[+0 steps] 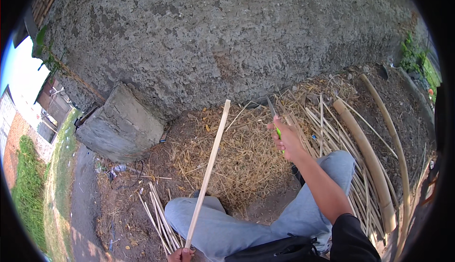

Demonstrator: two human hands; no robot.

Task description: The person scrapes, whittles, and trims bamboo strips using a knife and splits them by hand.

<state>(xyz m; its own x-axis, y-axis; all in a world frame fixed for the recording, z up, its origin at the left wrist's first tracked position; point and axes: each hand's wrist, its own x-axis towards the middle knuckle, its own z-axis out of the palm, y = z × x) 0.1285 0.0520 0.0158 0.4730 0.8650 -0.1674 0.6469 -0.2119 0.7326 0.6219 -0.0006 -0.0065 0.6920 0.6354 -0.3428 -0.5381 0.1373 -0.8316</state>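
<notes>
Pinches with the left hand (pixel 180 256), at the lower edge between 6 and 7 o'clock, the near end of a long, flat, pale bamboo strip (pixel 208 172), slanting up past the centre toward 12 o'clock. Looks curled snugly around it, though cut off by the picture's edge; cannot tell how firmly. Grasps with the right hand (pixel 290 143), between 3 and 4 o'clock, a slim knife with a pointed grey blade and bright green handle (pixel 278 132), fingers wrapped fully round the handle, thumb up near the blade, point toward 11 o'clock, well apart from the strip.

Could nick the thumb, from gripping so near the blade's base. Could bite too deep or skid along the grain, from a badly angled edge on so thin a piece. Could whip or twist at the strip's far end, for want of support there. Could catch the pale blue denim trousers (pixel 237 236) at 6 o'clock, from a stroke drawn toward the body. Might drop the knife into the loose straw-coloured shavings (pixel 241 167) near the centre, from a loosened hold.
</notes>
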